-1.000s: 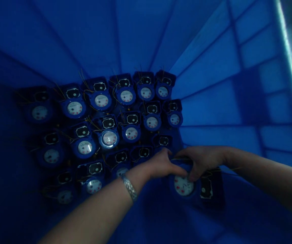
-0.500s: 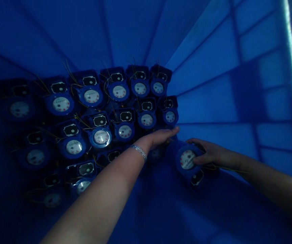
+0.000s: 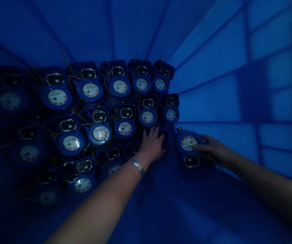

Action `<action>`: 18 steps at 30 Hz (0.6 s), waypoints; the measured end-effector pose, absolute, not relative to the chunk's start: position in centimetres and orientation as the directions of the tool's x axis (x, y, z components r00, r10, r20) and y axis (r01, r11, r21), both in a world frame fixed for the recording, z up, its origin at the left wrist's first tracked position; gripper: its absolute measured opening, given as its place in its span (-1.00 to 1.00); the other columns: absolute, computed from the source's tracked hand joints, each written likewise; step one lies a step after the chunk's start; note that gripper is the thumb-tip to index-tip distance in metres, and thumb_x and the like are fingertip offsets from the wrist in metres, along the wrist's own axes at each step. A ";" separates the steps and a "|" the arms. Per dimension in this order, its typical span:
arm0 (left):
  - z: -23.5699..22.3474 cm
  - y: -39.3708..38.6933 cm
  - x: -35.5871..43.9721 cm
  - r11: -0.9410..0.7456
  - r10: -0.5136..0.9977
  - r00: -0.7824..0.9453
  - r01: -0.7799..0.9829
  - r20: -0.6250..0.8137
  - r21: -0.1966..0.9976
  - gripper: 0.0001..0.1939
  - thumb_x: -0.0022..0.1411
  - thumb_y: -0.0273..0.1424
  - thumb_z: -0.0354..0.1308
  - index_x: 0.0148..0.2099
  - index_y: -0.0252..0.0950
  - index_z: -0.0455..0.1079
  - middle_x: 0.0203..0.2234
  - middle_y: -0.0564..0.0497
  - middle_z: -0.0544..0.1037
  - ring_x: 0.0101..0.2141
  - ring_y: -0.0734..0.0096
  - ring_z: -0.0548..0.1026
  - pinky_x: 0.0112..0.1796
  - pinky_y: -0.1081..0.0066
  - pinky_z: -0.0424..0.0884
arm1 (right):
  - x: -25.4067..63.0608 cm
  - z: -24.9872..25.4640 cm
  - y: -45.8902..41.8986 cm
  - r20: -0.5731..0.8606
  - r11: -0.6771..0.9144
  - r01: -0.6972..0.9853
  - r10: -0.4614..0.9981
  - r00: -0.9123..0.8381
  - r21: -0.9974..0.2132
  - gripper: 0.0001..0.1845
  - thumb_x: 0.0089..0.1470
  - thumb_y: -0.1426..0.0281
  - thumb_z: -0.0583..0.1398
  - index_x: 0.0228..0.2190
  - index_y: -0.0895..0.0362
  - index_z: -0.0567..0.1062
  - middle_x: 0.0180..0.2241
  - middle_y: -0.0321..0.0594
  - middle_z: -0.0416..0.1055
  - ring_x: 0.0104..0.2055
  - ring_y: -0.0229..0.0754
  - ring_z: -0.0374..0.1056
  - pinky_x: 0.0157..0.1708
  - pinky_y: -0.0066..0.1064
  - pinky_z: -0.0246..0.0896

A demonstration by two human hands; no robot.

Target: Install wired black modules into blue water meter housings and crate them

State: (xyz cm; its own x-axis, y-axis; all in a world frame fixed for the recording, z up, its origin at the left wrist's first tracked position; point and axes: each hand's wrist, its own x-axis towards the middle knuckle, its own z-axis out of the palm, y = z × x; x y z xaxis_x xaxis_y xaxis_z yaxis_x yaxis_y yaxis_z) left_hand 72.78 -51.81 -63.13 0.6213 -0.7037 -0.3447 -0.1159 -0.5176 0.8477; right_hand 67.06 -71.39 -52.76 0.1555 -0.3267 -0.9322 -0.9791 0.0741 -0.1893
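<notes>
so, one blue meter (image 3: 186, 142) is gripped by the right hand (image 3: 218, 150), with the thumb laid over the edge of its dial and the other fingers mostly hidden behind. it's held just left of that hand, on the right side of the scene, and the left hand (image 3: 152, 146) is set further left, with a gap in between. the long way of the held meter runs roughly far to near: round dial end far, dark box (image 3: 191, 161) near. that's flipped from the rows of meters (image 3: 147, 117), where the boxes are seen on the far side. the left hand's fingers are spread, nothing gripped, over the near right part of the rows; whether anything is touched can't be told.

as for materials, the round bodies look like smooth, glossy blue plastic, and pale dials with red marks are set in them. a brassy stub (image 3: 179, 128) is stuck out at the far left corner of the held one, and thin yellowish wires (image 3: 207, 157) are trailed by its box. a braided-looking silvery bracelet (image 3: 137, 166) is worn on the left wrist. the blue wall (image 3: 212, 101) is crossed by straight dark ribs.
</notes>
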 end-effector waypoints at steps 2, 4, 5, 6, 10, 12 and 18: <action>-63.9 -51.1 72.0 -0.552 -0.731 0.600 -0.238 -0.326 0.799 -0.41 -0.23 -0.47 0.29 -0.05 -0.25 0.30 0.17 -0.13 0.01 0.15 0.00 -0.14 0.06 -0.05 -0.32 | 66.9 -54.0 -71.4 -0.914 0.091 -0.981 -0.385 0.125 -0.173 -0.29 -0.24 0.40 0.25 -0.03 0.11 0.09 -0.19 -0.10 0.28 -0.34 -0.16 0.33 -0.45 -0.42 0.32; -64.6 -50.7 71.5 -0.593 -0.734 0.593 -0.321 -0.331 0.739 -0.37 -0.22 -0.45 0.29 -0.02 -0.23 0.28 0.17 -0.13 0.00 0.13 -0.08 -0.10 0.03 -0.09 -0.23 | 66.9 -55.5 -71.4 -0.906 0.106 -0.979 -0.407 0.114 -0.171 -0.35 -0.19 0.42 0.22 -0.05 0.13 0.10 -0.22 -0.09 0.30 -0.37 -0.18 0.33 -0.47 -0.43 0.31; -64.8 -50.7 71.4 -0.614 -0.729 0.596 -0.351 -0.336 0.707 -0.36 -0.22 -0.43 0.30 0.00 -0.23 0.26 0.17 -0.14 0.01 0.12 -0.11 -0.07 0.02 -0.10 -0.18 | 66.9 -56.3 -71.3 -0.905 0.109 -0.978 -0.410 0.116 -0.175 -0.37 -0.18 0.42 0.21 -0.05 0.14 0.10 -0.23 -0.09 0.30 -0.38 -0.18 0.33 -0.47 -0.43 0.31; -65.0 -50.7 71.3 -0.634 -0.722 0.602 -0.377 -0.342 0.676 -0.34 -0.21 -0.40 0.30 0.02 -0.23 0.25 0.16 -0.16 0.02 0.10 -0.14 -0.05 0.01 -0.09 -0.13 | 66.9 -57.1 -71.3 -0.905 0.111 -0.977 -0.409 0.120 -0.180 -0.37 -0.17 0.43 0.21 -0.04 0.15 0.09 -0.23 -0.08 0.30 -0.39 -0.18 0.33 -0.47 -0.43 0.31; -65.1 -50.9 71.0 -0.686 -0.701 0.619 -0.450 -0.355 0.572 -0.33 -0.15 -0.29 0.26 0.05 -0.27 0.20 0.14 -0.21 0.05 0.07 -0.12 0.03 0.00 -0.05 -0.05 | 66.8 -60.2 -71.8 -0.912 0.110 -0.971 -0.380 0.155 -0.211 -0.38 -0.13 0.41 0.18 -0.02 0.15 0.08 -0.19 -0.05 0.28 -0.39 -0.20 0.33 -0.45 -0.40 0.32; -65.1 -50.9 70.8 -0.704 -0.691 0.625 -0.469 -0.363 0.533 -0.33 -0.12 -0.25 0.24 0.07 -0.26 0.17 0.14 -0.20 0.05 0.07 -0.09 0.04 0.00 -0.03 -0.05 | 66.7 -61.3 -72.2 -0.922 0.113 -0.965 -0.339 0.186 -0.236 -0.41 -0.09 0.42 0.15 -0.01 0.14 0.08 -0.15 -0.07 0.25 -0.33 -0.21 0.33 -0.38 -0.40 0.33; -65.2 -50.8 70.5 -0.715 -0.689 0.624 -0.503 -0.368 0.485 -0.35 -0.08 -0.20 0.20 0.08 -0.23 0.14 0.15 -0.15 0.02 0.08 -0.04 0.02 0.02 -0.01 -0.07 | 66.2 -63.3 -73.2 -0.954 0.089 -0.962 -0.182 0.239 -0.258 -0.46 -0.04 0.46 0.09 0.01 0.15 0.10 -0.11 -0.07 0.23 -0.21 -0.20 0.31 -0.21 -0.33 0.30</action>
